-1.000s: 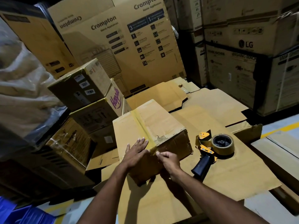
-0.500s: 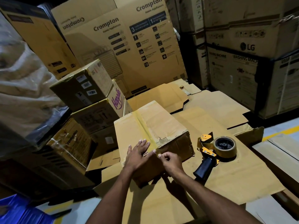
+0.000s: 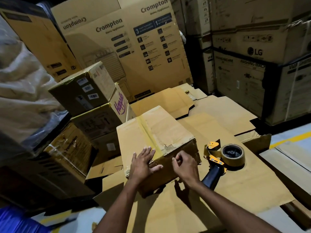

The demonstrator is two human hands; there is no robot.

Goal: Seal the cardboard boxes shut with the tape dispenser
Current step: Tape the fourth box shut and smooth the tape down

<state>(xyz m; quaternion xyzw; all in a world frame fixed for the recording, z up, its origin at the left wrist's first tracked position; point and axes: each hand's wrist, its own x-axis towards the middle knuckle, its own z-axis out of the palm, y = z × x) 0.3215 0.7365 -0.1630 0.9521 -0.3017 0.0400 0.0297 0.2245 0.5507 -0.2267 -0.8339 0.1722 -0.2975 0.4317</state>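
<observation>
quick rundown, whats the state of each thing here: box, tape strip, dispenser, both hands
cardboard box: flaps closed, lying on flattened cardboard
tape strip: stuck along the top seam, folded over the near edge
tape dispenser: set down right of the box, unheld
left hand: flat, pressing the near corner
right hand: fingers curled at the near face

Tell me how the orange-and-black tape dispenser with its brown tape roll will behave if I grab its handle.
The orange-and-black tape dispenser looks rigid. Its roll end probably outweighs the handle, so expect it to dip. Lying on its side on the flat cardboard sheet, it seems unlikely to roll.
</observation>
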